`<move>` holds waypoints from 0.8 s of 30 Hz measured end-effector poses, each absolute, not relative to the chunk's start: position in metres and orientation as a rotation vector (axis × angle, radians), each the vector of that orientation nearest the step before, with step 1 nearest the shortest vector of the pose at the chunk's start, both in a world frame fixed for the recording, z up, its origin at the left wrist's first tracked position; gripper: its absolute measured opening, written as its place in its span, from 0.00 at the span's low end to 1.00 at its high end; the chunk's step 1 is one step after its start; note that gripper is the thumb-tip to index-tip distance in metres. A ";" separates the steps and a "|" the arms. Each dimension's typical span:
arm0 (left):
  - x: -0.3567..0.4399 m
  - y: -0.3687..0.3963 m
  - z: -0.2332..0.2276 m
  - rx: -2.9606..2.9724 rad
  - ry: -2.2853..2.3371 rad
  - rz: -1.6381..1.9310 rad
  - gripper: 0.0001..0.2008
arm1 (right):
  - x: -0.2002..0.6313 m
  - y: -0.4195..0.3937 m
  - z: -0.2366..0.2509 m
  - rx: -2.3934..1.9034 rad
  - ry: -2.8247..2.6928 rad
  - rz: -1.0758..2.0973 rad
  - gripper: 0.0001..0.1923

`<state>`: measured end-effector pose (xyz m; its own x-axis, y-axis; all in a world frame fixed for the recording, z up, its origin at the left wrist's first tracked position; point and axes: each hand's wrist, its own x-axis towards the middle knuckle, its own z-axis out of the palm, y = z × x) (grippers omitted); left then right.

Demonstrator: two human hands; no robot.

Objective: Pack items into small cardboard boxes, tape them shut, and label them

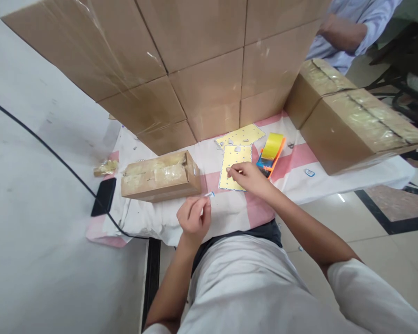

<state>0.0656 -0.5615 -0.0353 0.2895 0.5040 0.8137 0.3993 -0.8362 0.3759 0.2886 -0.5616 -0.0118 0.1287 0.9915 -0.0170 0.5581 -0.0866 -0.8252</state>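
Note:
My left hand (194, 217) is closed in a pinch in front of the small carton, shut on a small white label with a blue edge (209, 195). Over the lower part of a yellow dotted card (236, 157) hovers or rests my right hand (248, 177), its thumb and fingertips together; whatever they grip, if anything, is too small to make out. Just beyond that hand lies an orange and blue tape dispenser (271, 155) with a yellow roll. A second yellow card (252, 133) is partly under the first, with whitish scraps on both.
A wall of stacked cartons (205, 88) closes off the back. A taped small carton (160, 178) stands left, larger cartons (341, 125) right. A phone (103, 197) with a black cable lies at the left edge. Another person's arm (344, 35) shows behind.

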 end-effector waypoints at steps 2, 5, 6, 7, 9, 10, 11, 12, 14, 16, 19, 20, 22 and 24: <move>0.054 -0.552 -0.034 2.732 0.694 1.535 0.07 | 0.281 -0.566 -0.003 -1.420 -1.465 1.222 0.22; 0.044 -0.542 -0.029 2.910 0.612 1.468 0.10 | 0.270 -0.570 0.007 -1.170 -1.480 1.514 0.20; 0.043 -0.540 -0.027 2.937 0.595 1.459 0.11 | 0.267 -0.570 0.009 -1.137 -1.495 1.531 0.19; 0.042 -0.539 -0.025 2.955 0.584 1.452 0.12 | 0.265 -0.570 0.010 -1.113 -1.512 1.527 0.18; 0.041 -0.539 -0.024 2.972 0.587 1.448 0.12 | 0.263 -0.569 0.009 -1.078 -1.546 1.478 0.15; 0.042 -0.539 -0.024 2.973 0.601 1.451 0.12 | 0.262 -0.569 0.008 -1.069 -1.564 1.433 0.13; 0.042 -0.539 -0.024 2.973 0.611 1.456 0.12 | 0.260 -0.568 0.006 -1.068 -1.584 1.381 0.11; 0.043 -0.539 -0.025 2.973 0.613 1.461 0.12 | 0.259 -0.568 0.004 -1.080 -1.605 1.323 0.10; 0.044 -0.538 -0.026 2.978 0.609 1.462 0.12 | 0.256 -0.568 0.001 -1.126 -1.650 1.185 0.09; 0.044 -0.537 -0.028 2.985 0.605 1.456 0.13 | 0.253 -0.567 -0.001 -1.158 -1.680 1.071 0.10; 0.042 -0.535 -0.031 2.991 0.618 1.464 0.13 | 0.252 -0.566 -0.002 -1.163 -1.644 1.042 0.11; 0.041 -0.534 -0.032 2.996 0.618 1.467 0.13 | 0.252 -0.566 -0.003 -1.164 -1.619 1.077 0.12; 0.038 -0.532 -0.033 3.010 0.617 1.464 0.13 | 0.253 -0.566 -0.004 -1.159 -1.585 1.182 0.15; 0.035 -0.531 -0.034 3.024 0.610 1.453 0.13 | 0.253 -0.567 -0.007 -1.133 -1.582 1.268 0.15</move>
